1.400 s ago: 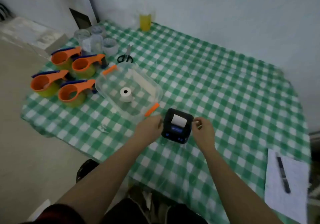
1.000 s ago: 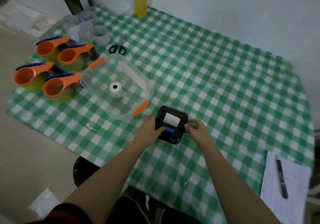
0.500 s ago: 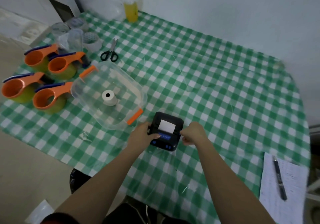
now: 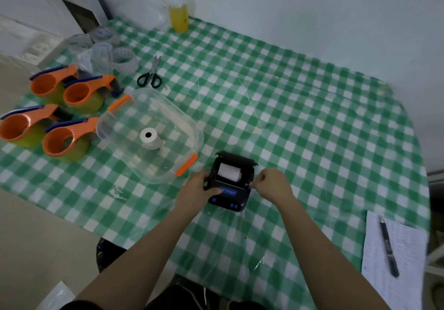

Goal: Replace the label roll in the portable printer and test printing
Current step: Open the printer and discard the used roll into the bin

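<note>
A small black portable printer (image 4: 230,189) sits on the green checked tablecloth near the table's front edge. Its lid (image 4: 236,159) stands open at the back, and a white label roll (image 4: 229,172) lies in the bay. My left hand (image 4: 198,191) grips the printer's left side, thumb on the front panel. My right hand (image 4: 272,185) is closed at the printer's right edge, fingertips touching the side. A second white label roll (image 4: 150,138) stands on end inside a clear plastic box (image 4: 185,127) with orange clips, left of the printer.
Several orange tape dispensers (image 4: 72,139) sit at the far left. Clear tape rolls (image 4: 123,59) and black scissors (image 4: 150,77) lie behind the box. A yellow bottle (image 4: 179,18) stands by the wall. Paper (image 4: 384,273) with a pen (image 4: 388,247) lies at the right front.
The printer's lid has come open, showing the roll in the bay. Both hands stay at the printer's sides. The camera has tilted and moved closer.
</note>
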Demonstrator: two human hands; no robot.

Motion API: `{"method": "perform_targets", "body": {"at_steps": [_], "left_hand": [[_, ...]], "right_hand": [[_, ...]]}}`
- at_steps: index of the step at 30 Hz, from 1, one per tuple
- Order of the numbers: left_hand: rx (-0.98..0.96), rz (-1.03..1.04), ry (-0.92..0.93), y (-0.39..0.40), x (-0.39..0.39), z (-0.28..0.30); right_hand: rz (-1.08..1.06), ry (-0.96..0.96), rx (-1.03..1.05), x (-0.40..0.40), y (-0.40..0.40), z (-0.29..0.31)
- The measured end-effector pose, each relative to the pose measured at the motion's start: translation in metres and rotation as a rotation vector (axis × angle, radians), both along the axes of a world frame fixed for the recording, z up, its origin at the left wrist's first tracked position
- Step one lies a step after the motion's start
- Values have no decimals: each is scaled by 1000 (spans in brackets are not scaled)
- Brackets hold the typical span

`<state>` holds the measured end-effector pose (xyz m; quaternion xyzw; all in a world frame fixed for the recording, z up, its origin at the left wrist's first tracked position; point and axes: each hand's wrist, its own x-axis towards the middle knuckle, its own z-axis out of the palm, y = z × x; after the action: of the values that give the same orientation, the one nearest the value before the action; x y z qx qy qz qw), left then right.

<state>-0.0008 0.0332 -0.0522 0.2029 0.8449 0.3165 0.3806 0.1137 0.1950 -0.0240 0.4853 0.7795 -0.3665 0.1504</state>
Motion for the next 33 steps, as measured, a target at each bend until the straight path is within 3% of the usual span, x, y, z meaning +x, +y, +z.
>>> {"method": "perform_targets", "body": {"at_steps": [6,9,14,18,22,24,27,33], "left_hand": [[1,0,20,1,0,0],[8,3,26,1,1,-1],[2,11,27,1,3,2],[-19,-18,40,1,3,4],[-83,-158,350,3,15,13],[5,-208,471,3,24,23],[212,-248,500,1,27,38],[376,-40,458,-51,11,66]], "right_hand": [[187,411,272,9,-27,-9],[305,361,441,2,-39,-28],[-20,239,344,-17,-49,-36],[-20,295,413,-13,-52,-34],[115,488,492,-2,-53,-23],[168,604,414,3,-51,-9],[66,723,131,8,-51,18],[40,936,-18,-9,-72,51]]}}
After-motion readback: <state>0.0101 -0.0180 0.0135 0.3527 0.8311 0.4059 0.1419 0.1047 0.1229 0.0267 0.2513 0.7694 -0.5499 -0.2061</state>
